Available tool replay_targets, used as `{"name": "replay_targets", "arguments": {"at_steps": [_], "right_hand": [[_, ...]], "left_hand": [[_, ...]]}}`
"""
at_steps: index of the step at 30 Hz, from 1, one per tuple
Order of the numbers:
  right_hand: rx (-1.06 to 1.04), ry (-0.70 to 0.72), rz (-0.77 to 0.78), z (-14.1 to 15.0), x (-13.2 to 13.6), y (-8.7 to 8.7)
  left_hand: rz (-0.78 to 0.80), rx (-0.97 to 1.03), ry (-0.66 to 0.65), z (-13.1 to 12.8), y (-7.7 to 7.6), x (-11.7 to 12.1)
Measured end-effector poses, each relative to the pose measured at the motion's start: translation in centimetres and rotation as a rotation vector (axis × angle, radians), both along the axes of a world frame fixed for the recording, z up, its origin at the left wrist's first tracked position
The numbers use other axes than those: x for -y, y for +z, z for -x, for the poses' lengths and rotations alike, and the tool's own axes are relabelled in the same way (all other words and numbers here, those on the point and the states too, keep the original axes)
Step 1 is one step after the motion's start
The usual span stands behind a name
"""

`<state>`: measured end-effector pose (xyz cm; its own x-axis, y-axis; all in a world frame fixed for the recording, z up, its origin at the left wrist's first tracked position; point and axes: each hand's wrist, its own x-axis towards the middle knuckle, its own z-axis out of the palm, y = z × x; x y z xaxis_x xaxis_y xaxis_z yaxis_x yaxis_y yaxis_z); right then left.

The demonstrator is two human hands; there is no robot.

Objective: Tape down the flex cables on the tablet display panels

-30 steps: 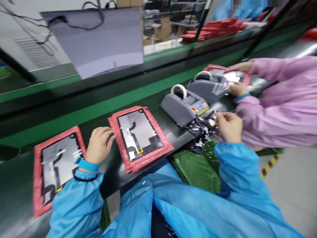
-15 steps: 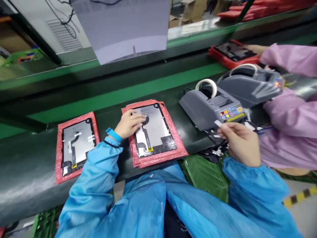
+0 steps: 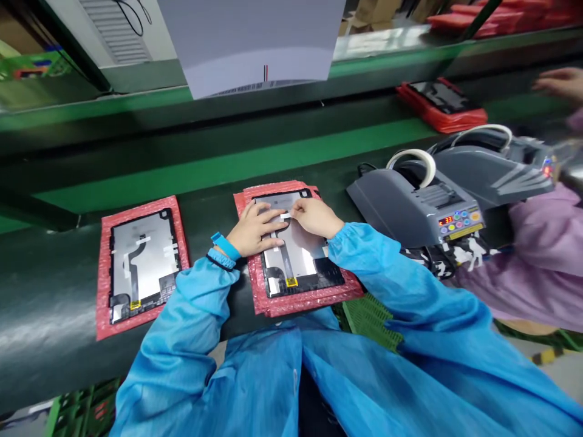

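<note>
A tablet screen panel (image 3: 319, 267) lies back side up on pink bubble-wrap bags (image 3: 268, 306) in front of me, with a dark flex cable down its middle. My left hand (image 3: 255, 230) rests on the panel's left part, fingers stretched out over the cable. Above the panel, close to the left fingertips, my right hand (image 3: 316, 217) pinches a short white piece of tape (image 3: 285, 216). Whether the tape touches the panel I cannot tell. To the left lies a second screen panel (image 3: 152, 273) on pink bubble wrap, bearing several white tape pieces.
A grey tape dispenser (image 3: 392, 200) with a lit display stands to the right, another dispenser (image 3: 483, 164) behind it. Farther back, a panel rests on red bags (image 3: 441, 115). A co-worker's hand (image 3: 560, 82) and pink sleeve show at right. A white sheet (image 3: 255, 42) hangs ahead.
My right hand has moved left from the dispenser to the middle panel, carrying the tape. My left hand stays on that panel. The co-worker's hand has left the far panel.
</note>
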<state>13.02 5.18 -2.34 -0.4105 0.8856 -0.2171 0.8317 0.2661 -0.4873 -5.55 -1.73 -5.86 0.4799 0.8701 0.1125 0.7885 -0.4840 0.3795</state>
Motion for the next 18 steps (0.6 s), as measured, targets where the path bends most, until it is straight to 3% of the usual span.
{"name": "replay_targets", "arguments": {"at_steps": [8,18], "right_hand": [[0.28,0.059,-0.014,1.3,0.8,1.9],[0.331,0.074,-0.041,1.8,0.7,2.0]], "left_hand": [[-0.105,0.051,-0.067,0.4,-1.1,-0.3],[-0.098,0.041,-0.058,0.4,-1.1,-0.2]]}}
